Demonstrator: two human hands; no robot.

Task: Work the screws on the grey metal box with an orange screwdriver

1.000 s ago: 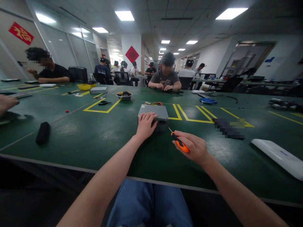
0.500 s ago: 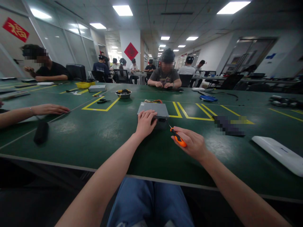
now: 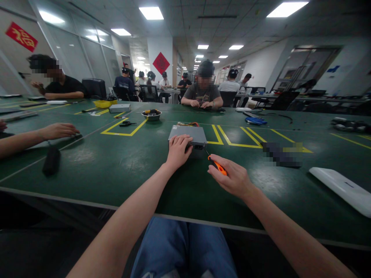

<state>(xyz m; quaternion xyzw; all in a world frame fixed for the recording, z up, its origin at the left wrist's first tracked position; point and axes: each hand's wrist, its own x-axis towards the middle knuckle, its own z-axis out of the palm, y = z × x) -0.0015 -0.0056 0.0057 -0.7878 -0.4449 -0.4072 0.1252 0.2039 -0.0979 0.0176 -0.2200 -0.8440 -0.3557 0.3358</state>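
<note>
A flat grey metal box [image 3: 188,135] lies on the green table [image 3: 116,170] straight ahead of me. My left hand [image 3: 177,151] rests on its near left corner, fingers curled over the top edge. My right hand [image 3: 232,177] is closed round an orange-handled screwdriver [image 3: 216,165]. Its thin shaft points up and left, with the tip at the box's near right corner. Coloured wires [image 3: 188,124] stick out behind the box.
A white flat device [image 3: 342,190] lies at the right. A black pouch [image 3: 51,161] lies at the left, beside another person's forearm and hand [image 3: 55,131]. A metal bowl [image 3: 151,115] and black pliers [image 3: 126,124] sit further back. Several people sit at the far tables.
My right hand has moved the screwdriver up and closer to the box's corner. The other person's hand at the left reached out over the table, then drew back a little.
</note>
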